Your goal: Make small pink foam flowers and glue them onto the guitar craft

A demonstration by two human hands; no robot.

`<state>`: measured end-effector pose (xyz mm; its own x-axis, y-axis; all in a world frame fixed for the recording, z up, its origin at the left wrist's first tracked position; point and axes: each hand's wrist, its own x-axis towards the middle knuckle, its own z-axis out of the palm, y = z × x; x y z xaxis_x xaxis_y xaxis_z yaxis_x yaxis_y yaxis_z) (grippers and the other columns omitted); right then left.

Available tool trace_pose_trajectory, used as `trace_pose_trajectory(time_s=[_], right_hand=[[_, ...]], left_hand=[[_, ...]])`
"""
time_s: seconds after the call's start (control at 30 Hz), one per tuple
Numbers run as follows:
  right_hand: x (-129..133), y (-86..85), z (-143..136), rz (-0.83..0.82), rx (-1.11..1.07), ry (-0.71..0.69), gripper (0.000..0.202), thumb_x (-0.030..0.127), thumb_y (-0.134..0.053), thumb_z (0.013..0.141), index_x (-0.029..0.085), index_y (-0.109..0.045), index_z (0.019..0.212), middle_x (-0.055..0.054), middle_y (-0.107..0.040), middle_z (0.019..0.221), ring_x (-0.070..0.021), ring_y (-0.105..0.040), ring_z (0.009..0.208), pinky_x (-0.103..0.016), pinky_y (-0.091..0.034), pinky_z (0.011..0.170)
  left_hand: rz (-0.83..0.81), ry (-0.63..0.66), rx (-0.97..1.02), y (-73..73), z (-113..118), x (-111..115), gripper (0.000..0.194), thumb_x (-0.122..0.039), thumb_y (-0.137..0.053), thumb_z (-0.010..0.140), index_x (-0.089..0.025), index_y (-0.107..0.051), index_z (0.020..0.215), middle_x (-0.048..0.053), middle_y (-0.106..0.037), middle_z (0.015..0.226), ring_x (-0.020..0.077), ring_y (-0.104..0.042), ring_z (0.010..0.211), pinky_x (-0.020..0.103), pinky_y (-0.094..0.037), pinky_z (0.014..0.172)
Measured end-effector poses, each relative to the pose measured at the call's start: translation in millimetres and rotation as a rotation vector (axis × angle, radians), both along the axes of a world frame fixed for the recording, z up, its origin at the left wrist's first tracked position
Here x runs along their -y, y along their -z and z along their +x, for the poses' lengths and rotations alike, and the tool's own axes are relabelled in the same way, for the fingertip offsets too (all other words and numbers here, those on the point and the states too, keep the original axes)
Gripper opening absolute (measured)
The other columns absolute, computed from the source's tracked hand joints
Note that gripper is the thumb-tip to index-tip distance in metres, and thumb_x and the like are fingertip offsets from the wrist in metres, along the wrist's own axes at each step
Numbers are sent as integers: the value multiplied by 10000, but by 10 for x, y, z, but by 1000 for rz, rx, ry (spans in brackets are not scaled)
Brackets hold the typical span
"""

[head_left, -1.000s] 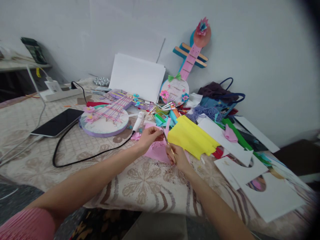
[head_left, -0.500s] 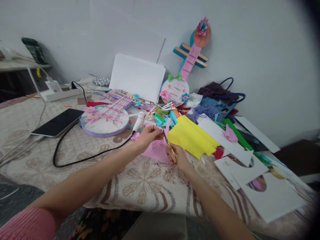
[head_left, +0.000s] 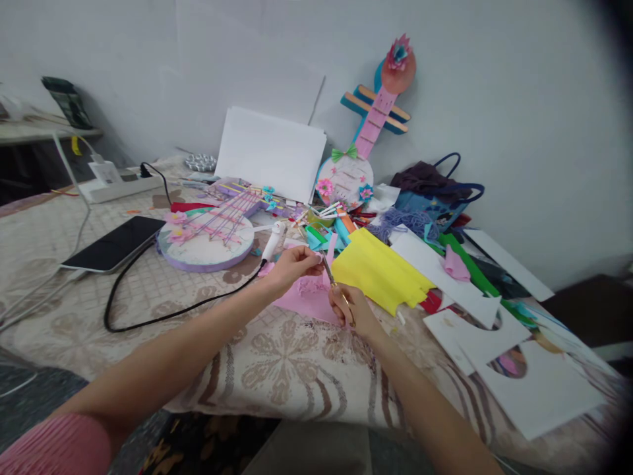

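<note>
My left hand (head_left: 298, 265) pinches a small piece of pink paper (head_left: 319, 257) near the middle of the view. My right hand (head_left: 350, 309) is closed around the gold handles of a pair of scissors (head_left: 328, 269), whose blades point up and left to the paper at my left fingertips. Below both hands a pink sheet (head_left: 306, 302) lies on the patterned tablecloth, with crumpled pink scraps (head_left: 312, 284) on it. A white glue gun (head_left: 273, 243) with a black cord rests just left of my left hand. Yellow sheets (head_left: 378, 267) lie right of the scissors.
At the left are a tablet (head_left: 116, 243), a power strip (head_left: 123, 188) and a round stringed craft (head_left: 208, 241). A pink and blue paper instrument (head_left: 346, 178) leans on the wall. Cut white boards (head_left: 544, 389) and a blue bag (head_left: 430, 204) are at the right.
The scissor handles in my right hand have shifted slightly to the right and look turned a little. My left hand has hardly moved and keeps its pinch.
</note>
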<state>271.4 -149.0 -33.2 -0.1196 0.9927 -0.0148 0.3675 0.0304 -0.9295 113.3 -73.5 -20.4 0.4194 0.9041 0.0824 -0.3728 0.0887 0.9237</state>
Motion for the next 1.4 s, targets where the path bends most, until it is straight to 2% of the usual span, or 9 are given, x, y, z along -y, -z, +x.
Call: trace_pose_trajectory(time_s=[0.27,0.7,1.13,1.33,1.4], right_hand=[[-23,68,17,52,33,9,419,545,-476,802,197,-401,580,74,-362,415,-68,-353,307,-198,-286,329],[-13,41,16,60,56,9,415,526,-494,802,195,-393,573,75,-365,416,-70,-368,311,-197,-281,332],[-23,68,54,91,82,-11,429,527,-470,817,197,-387,557,71,-367,407,-73,-368,322,-199,-284,342],[-46,65,26,1,-74,30,428,571,-471,789,192,-435,594,82,-351,404,-65,-325,307,-205,-298,335],[-56,59,8,12,-124,53,385,538,-496,785,180,-482,646,81,-373,414,-64,-339,319,-202,-297,345]], left_hand=[[8,-17,3,-3,7,17,226,-254,-676,708,-128,-492,672,17,-620,658,97,-598,620,287,-498,707],[9,-1,3,-2,-4,-2,189,-217,-651,736,-121,-498,678,22,-625,663,90,-601,616,271,-496,693],[-13,172,-5,12,-100,-172,198,-213,-684,715,-119,-512,689,55,-666,697,102,-636,645,246,-507,673],[17,148,-47,3,-92,-149,212,-223,-691,702,-117,-508,690,61,-663,759,107,-632,700,270,-507,707],[37,121,-99,12,-55,-88,209,-240,-685,704,-118,-516,690,53,-652,760,103,-620,699,266,-501,696]])
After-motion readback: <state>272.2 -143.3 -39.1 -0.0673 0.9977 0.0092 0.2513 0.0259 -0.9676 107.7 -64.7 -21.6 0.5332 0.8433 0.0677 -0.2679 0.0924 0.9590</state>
